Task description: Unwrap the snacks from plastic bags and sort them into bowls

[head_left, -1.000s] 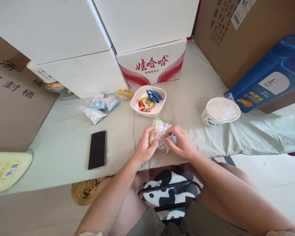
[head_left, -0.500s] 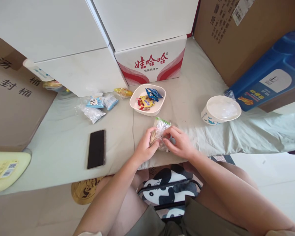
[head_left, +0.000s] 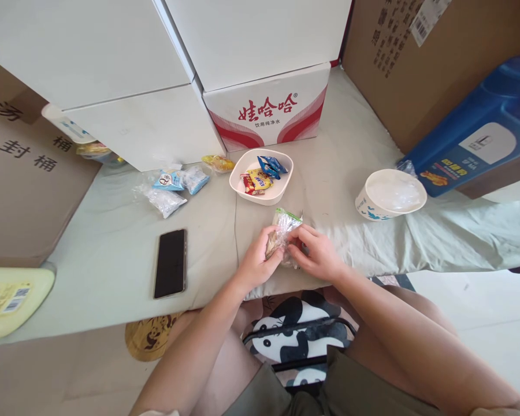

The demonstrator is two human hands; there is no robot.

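Note:
Both my hands grip a small clear plastic snack packet (head_left: 283, 225) with a green top edge and something brown inside, just above the cloth-covered table's (head_left: 112, 254) front edge. My left hand (head_left: 257, 260) pinches its left side with curled fingers. My right hand (head_left: 316, 251) pinches its right side, fingers pressed together on the wrapper. Right behind the packet stands a white bowl (head_left: 262, 196) holding several wrapped sweets in blue, yellow and red.
A black phone (head_left: 170, 263) lies face up to the left. Loose snack packets (head_left: 173, 188) lie further back left. A white paper tub (head_left: 390, 193) lined with plastic stands at the right. White boxes (head_left: 266, 112), brown cartons (head_left: 21, 179) and a blue jug (head_left: 472, 127) ring the table.
My hands have closed in on the packet; the right fingers moved left onto the wrapper and bunched it smaller. Nothing else on the table moved.

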